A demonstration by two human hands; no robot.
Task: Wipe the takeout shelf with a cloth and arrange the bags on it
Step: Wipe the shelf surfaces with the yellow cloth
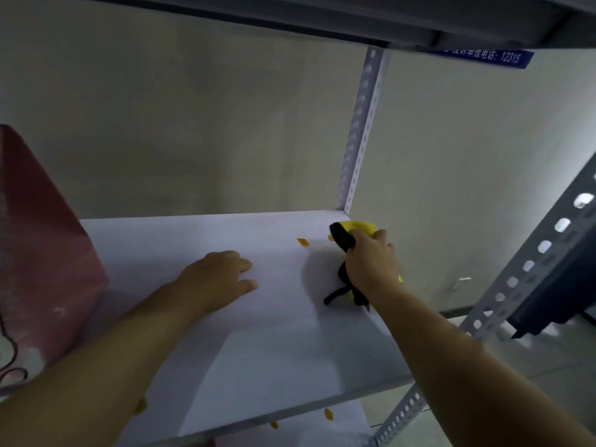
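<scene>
both forearms reach in from the near edge. right hand grip closed round yellow/black cloth at far-right corner of shelf. left hand flat, open, holding nothing. orange crumbs remain, so wiping prob unfinished; pink bag at left, not yet arranged.

a plain grey-beige wall is filling the back of the view in dim, even light. a perforated post is standing against it. a blue sign is hanging at upper right. pale floor is showing at lower right.
</scene>
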